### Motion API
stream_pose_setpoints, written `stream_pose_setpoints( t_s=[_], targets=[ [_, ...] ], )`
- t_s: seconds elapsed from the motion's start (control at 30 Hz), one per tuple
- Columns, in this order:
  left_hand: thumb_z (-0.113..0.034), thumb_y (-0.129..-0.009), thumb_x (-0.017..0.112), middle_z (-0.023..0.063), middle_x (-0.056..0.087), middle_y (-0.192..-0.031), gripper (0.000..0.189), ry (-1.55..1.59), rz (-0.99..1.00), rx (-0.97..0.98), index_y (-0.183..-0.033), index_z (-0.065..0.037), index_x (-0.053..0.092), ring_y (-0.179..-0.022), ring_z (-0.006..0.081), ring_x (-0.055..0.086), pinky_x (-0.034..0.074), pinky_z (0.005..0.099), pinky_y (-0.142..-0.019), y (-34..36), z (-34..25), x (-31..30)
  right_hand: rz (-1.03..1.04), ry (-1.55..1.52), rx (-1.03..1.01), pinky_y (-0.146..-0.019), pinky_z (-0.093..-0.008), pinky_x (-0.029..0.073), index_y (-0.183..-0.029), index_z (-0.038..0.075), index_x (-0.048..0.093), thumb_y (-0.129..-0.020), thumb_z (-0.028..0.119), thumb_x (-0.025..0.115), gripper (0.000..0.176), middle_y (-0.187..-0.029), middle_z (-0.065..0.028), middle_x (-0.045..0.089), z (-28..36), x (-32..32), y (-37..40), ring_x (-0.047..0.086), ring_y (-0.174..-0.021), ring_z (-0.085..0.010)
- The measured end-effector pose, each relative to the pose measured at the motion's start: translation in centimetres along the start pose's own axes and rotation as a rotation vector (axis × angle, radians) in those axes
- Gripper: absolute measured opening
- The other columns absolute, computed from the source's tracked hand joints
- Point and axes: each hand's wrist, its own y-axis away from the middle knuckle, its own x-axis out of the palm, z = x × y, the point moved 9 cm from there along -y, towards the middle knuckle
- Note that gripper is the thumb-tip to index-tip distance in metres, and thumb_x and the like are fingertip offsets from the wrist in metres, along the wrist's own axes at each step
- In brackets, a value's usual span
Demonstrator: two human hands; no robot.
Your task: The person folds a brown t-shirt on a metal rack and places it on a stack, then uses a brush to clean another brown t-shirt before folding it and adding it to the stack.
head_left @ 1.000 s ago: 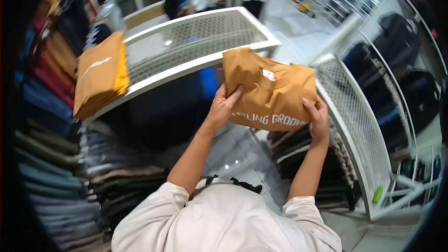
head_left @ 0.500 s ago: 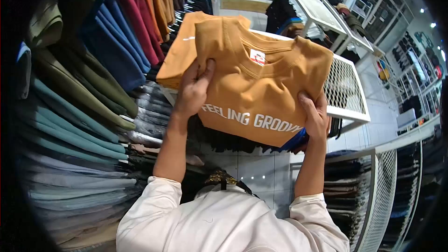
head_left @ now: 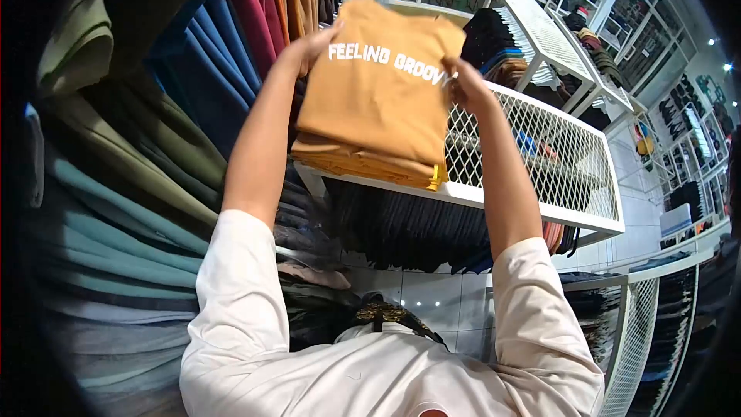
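A folded mustard-orange T-shirt (head_left: 374, 108) with white "FEELING GROOVY" lettering lies over a stack of folded orange shirts (head_left: 355, 164). My left hand (head_left: 312, 48) grips its far left edge, with the fingers partly behind the cloth. At the opposite edge, beside the end of the lettering, my right hand (head_left: 468, 89) is closed on the fabric. A small yellow tag (head_left: 434, 177) sticks out at the stack's front right corner. The shirt's far edge is slightly blurred.
The stack rests on a white mesh-topped rack (head_left: 540, 158) with dark garments (head_left: 386, 220) hanging beneath. Hanging clothes in green (head_left: 147, 131), blue (head_left: 212, 54) and teal (head_left: 116, 216) crowd the left side. Another white rack (head_left: 625, 301) stands at the lower right.
Both hands have carried the T-shirt forward and down onto the orange stack. Its collar and neck label, visible before, are now out of sight.
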Motion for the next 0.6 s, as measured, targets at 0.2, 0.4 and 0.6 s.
stream_pose_setpoints(
  t_s=[0.2,0.4,0.6],
  targets=[
    [-0.053,-0.105,0.045,0.014,0.061,-0.138,0.068,-0.262,-0.177,0.161,-0.151,-0.003,0.042,-0.122,0.0191,0.061,0.045,0.0322,-0.105,6.2,5.7,0.0,0.123,-0.157,0.026,-0.057,-0.0257,0.049,-0.127,0.007,0.055,-0.098,0.045,0.058,0.048,-0.082,-0.0007,0.056,-6.4,1.8,2.9,0.055,-0.066,-0.009],
    [-0.035,-0.102,0.06,0.0241,0.064,-0.13,0.069,-0.319,-0.328,0.07,-0.157,-0.003,0.033,-0.122,0.025,0.061,0.043,0.0341,-0.108,14.7,6.2,2.1,0.025,0.019,-0.191,-0.112,-0.0383,0.04,-0.155,-0.009,0.023,-0.096,0.038,0.068,0.089,-0.15,-0.0287,0.044,-4.3,4.3,10.3,0.051,-0.135,-0.0339],
    [-0.019,-0.103,0.061,0.0186,0.064,-0.129,0.043,-0.097,-0.393,0.528,-0.139,0.003,0.052,-0.123,0.02,0.058,0.043,0.0322,-0.105,15.3,5.0,-0.3,-0.119,0.126,-0.45,-0.067,-0.0316,0.057,-0.154,-0.003,0.025,-0.1,0.021,0.065,0.071,-0.105,-0.0213,0.071,-1.7,4.1,14.1,0.072,-0.083,-0.0192]
  ],
)
